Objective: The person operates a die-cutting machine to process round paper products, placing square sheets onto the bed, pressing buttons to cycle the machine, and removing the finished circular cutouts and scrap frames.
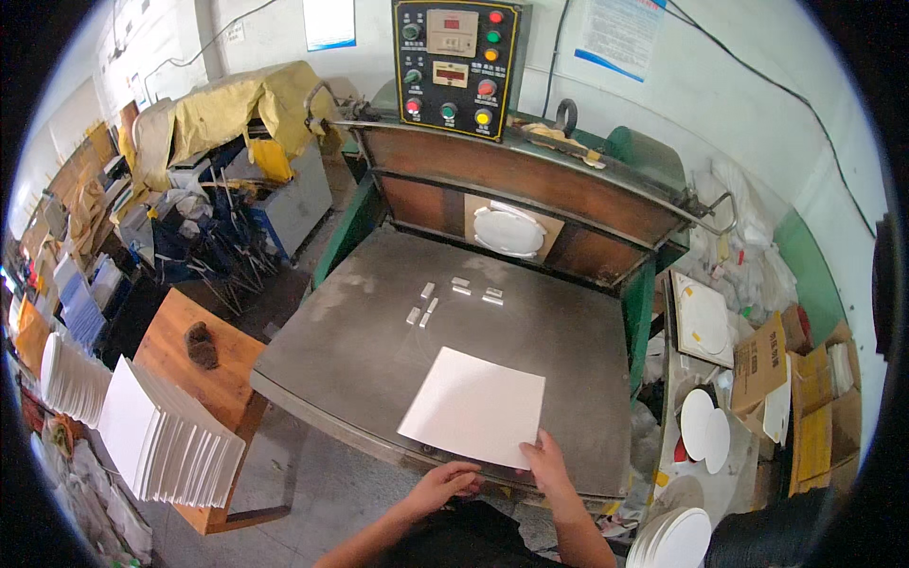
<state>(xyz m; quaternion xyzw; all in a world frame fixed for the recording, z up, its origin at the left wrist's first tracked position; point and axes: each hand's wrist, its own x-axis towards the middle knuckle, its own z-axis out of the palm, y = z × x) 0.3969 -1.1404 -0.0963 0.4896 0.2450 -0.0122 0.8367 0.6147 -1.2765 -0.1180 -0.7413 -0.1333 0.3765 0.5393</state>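
A square white sheet of card (pixel 478 402) lies tilted over the front part of the grey metal bed (pixel 312 355) of a press. My right hand (pixel 543 462) pinches the sheet at its near right corner. My left hand (pixel 450 481) is just below the sheet's near edge with fingers loosely bent, apart from the sheet, and nothing shows in it. Beyond the sheet, several small silver bars (pixel 428 290) lie on the bed in a rough arc. A white round die plate (pixel 509 232) on a beige board is fixed to the raised brown upper platen (pixel 407 156).
On the left, a wooden table (pixel 204 331) holds a leaning stack of white sheets (pixel 161 435). White round discs (pixel 698 417) lie on a side bench at right, near cardboard boxes (pixel 762 364). A control panel (pixel 461 66) with coloured buttons stands above the press.
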